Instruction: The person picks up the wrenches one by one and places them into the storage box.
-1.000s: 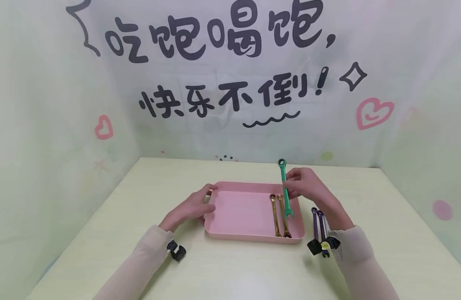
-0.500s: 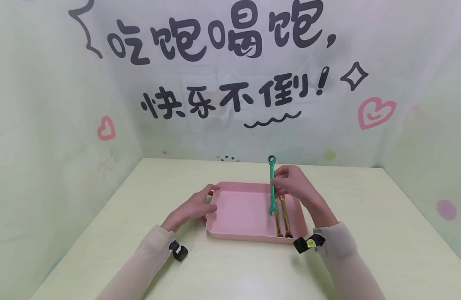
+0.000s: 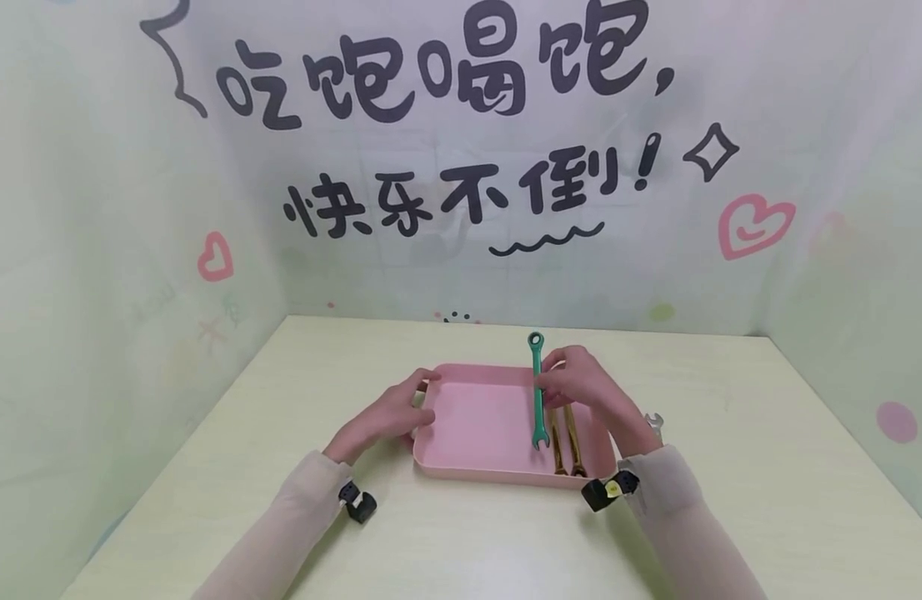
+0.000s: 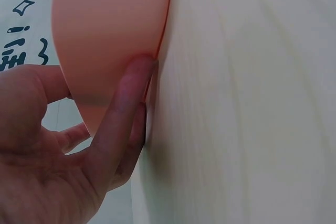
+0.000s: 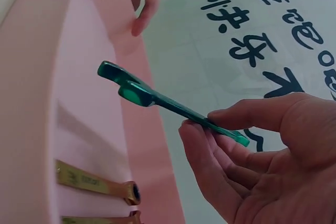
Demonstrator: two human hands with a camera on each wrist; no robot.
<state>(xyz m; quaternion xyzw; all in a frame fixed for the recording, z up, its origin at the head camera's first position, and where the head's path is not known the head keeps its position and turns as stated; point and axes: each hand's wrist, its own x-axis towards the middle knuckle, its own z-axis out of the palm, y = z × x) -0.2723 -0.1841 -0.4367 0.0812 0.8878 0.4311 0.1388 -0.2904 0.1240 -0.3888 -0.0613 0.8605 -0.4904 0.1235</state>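
Two forearms in pale sleeves (image 3: pixel 277 521) reach forward over the bench (image 3: pixel 461 550), angled inward, one small black device (image 3: pixel 611 490) at each cuff. Ahead lies one pink tray (image 3: pixel 468 429). At its left end the left hand (image 3: pixel 386 414) is bent around the rim, fingers gripping it. On the tray's right side lie two golden wrenches (image 5: pixel 92 182), side by side. The right hand (image 3: pixel 581 379) arches above them, thumb and fingers pinching one green wrench (image 3: pixel 538 408) mid-shaft over the tray, ring end up, open end down. One silver open-ended head (image 3: pixel 654 423) shows beyond the right wrist. Farthest back stands a wall (image 3: pixel 401 283) with two lines of dark lettering.
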